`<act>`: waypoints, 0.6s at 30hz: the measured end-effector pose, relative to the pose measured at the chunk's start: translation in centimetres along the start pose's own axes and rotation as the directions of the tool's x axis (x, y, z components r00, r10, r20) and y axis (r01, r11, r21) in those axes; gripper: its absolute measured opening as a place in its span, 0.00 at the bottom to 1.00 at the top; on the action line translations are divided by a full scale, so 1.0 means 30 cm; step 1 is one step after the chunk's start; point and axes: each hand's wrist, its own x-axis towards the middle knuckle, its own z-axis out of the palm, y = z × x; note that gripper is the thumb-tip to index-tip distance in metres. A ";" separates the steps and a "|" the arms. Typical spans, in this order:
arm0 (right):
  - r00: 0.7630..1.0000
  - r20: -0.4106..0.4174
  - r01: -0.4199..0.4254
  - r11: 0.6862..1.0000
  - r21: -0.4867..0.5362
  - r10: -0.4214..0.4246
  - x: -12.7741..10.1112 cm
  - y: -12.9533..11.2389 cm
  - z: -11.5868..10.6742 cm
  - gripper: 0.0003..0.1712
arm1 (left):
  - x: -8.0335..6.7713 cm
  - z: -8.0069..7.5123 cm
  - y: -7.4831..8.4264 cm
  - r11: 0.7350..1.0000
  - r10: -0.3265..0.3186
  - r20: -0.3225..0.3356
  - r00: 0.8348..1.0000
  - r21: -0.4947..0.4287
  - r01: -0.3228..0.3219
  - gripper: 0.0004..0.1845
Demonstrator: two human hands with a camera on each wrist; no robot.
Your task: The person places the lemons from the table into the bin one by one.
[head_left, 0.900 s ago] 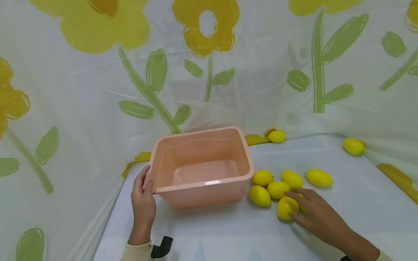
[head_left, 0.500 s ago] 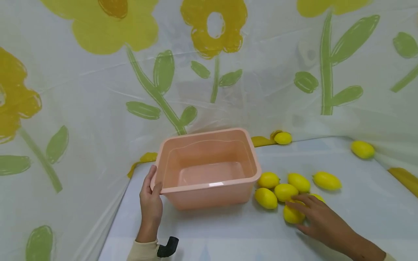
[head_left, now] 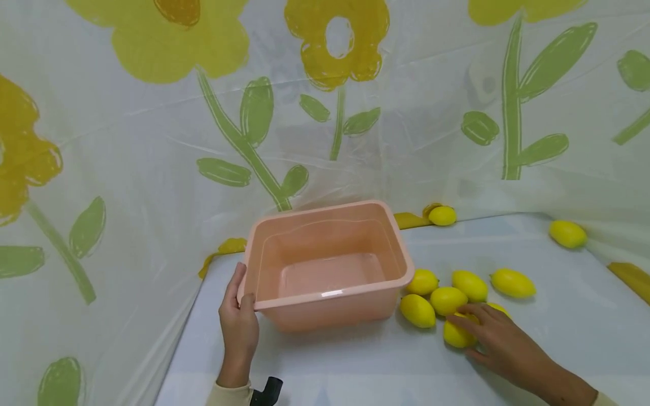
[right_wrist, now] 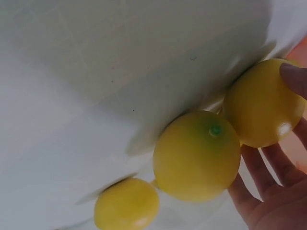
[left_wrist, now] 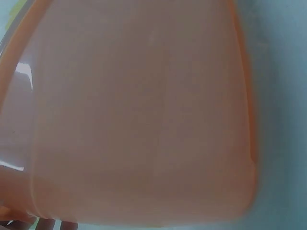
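A pink plastic basin (head_left: 330,313) stands on the white-covered table, its inside bare. At its left end my left hand (head_left: 240,332) grips the rim, thumb on the near corner and fingers on the outer side. The basin's pink wall (left_wrist: 144,120) fills most of the left wrist view. To the right, my right hand (head_left: 510,349) holds a yellow lemon (head_left: 456,334), thumb on one side and fingers on the other; the hand partly covers it. In the right wrist view another lemon (right_wrist: 196,155), with a green stem end, lies against the held lemon (right_wrist: 264,103).
Several lemons cluster beside the basin's right end, one (head_left: 417,311) nearest its wall. A single lemon (head_left: 513,283) lies right of the cluster. Farther back are a lemon (head_left: 442,215) by the curtain (head_left: 406,169) and another (head_left: 567,234) at the right edge.
My right fingers have come lower around the lemon. The basin, with my left hand on it, has shifted slightly right and nearer. The head view has also shifted a little.
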 end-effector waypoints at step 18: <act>0.994 0.086 -0.064 0.998 -0.004 0.064 0.003 0.015 -0.013 0.38 | -0.036 -0.016 -0.007 0.962 0.245 -0.081 0.966 0.142 -0.232 0.33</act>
